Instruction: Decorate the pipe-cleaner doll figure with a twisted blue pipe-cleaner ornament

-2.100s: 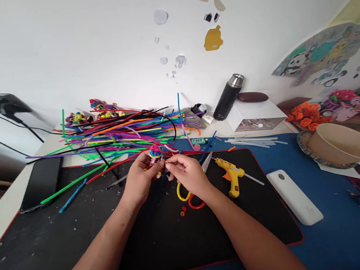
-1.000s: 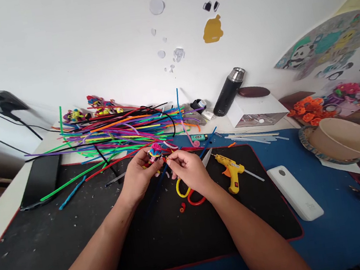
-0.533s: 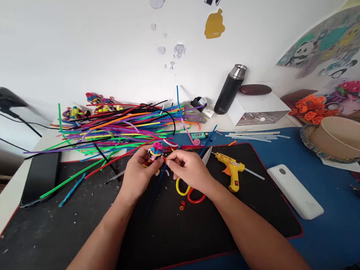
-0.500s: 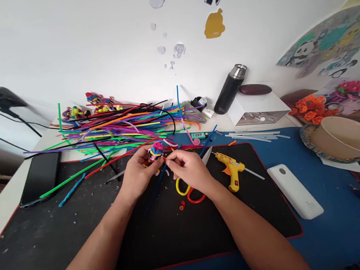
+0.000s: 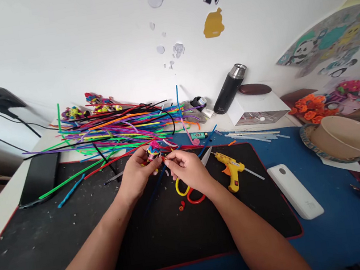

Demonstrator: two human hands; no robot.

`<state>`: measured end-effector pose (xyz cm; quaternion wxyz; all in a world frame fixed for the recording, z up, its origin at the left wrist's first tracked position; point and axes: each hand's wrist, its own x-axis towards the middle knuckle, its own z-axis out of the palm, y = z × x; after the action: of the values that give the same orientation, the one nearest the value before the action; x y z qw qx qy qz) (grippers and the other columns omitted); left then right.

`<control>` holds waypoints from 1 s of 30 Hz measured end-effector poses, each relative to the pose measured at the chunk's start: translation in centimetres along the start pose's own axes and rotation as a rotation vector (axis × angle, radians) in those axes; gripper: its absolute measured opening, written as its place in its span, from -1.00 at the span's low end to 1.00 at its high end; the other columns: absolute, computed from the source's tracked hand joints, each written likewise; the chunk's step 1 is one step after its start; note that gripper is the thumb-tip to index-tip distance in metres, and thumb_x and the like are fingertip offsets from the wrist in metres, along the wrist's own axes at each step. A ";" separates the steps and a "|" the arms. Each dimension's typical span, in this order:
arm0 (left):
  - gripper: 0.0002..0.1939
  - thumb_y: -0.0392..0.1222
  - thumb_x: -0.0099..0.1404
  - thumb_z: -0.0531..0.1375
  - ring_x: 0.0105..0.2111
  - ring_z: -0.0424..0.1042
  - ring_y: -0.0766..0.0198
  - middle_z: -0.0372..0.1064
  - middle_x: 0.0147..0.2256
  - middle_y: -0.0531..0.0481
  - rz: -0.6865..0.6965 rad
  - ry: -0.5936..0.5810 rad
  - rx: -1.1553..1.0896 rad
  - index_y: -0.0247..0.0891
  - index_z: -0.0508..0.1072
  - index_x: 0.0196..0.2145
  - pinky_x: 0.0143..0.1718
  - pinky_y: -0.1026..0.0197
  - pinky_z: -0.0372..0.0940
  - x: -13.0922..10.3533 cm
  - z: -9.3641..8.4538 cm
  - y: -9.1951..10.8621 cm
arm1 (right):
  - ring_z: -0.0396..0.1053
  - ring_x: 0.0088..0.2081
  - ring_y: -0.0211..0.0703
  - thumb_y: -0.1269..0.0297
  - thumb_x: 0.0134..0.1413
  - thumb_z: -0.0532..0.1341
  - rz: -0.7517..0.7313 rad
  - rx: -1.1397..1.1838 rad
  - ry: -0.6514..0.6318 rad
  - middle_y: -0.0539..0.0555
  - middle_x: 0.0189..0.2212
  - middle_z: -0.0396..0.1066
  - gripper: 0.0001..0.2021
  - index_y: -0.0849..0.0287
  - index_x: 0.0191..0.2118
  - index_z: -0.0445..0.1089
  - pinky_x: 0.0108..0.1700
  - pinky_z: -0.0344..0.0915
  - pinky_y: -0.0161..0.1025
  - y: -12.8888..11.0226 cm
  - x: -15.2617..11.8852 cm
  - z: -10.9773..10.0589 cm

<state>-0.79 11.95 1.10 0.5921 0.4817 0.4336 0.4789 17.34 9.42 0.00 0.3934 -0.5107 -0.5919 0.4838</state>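
My left hand [image 5: 134, 173] is closed round a small pipe-cleaner figure [image 5: 154, 150] with a pink, blue and yellow top, held just above the black mat [image 5: 168, 240]. My right hand [image 5: 188, 170] pinches at the figure's right side, where a bit of red shows between the fingertips. Its exact shape is hidden. Partly beneath my right hand lie scissors [image 5: 182, 189] with one yellow and one red handle. A small red coil [image 5: 181, 205] rests nearer to me. Under the figure a dark blue pipe cleaner [image 5: 156, 188] runs slantwise.
Behind my hands spreads a pile of coloured pipe cleaners [image 5: 121, 128], with finished-looking figures [image 5: 77, 112] at its back. To the right are a yellow glue gun [image 5: 230, 167], a white power bank [image 5: 295, 191], a black flask [image 5: 230, 89] and glue sticks [image 5: 256, 135]. A phone [image 5: 39, 179] lies left.
The figure has turned or shifted very slightly leftward in my left hand. Both hands keep nearly the same place and grip.
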 end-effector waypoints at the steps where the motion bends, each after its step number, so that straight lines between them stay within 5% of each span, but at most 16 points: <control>1: -0.57 -0.01 0.09 0.54 -0.47 0.33 0.34 0.45 -0.39 0.06 -0.008 0.008 -0.031 -0.23 0.55 -0.18 -0.53 0.35 0.23 0.0 0.0 -0.1 | 0.50 -0.53 -0.24 0.15 0.33 0.25 0.007 0.030 0.004 -0.09 -0.48 0.46 -0.85 0.09 -0.14 0.49 -0.42 0.37 -0.32 0.1 0.0 0.0; 30: -0.61 -0.04 0.13 0.54 -0.40 0.37 0.29 0.45 -0.37 0.05 -0.019 -0.028 -0.040 -0.21 0.59 -0.15 -0.52 0.36 0.23 0.0 -0.2 -0.7 | 0.50 -0.55 -0.24 0.18 0.34 0.24 -0.025 -0.001 0.046 -0.12 -0.56 0.38 -0.86 0.10 -0.21 0.50 -0.45 0.31 -0.33 -0.1 0.1 0.0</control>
<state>-0.90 11.95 0.41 0.6121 0.4722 0.4201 0.4754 17.31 9.48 0.05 0.4125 -0.5145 -0.5893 0.4668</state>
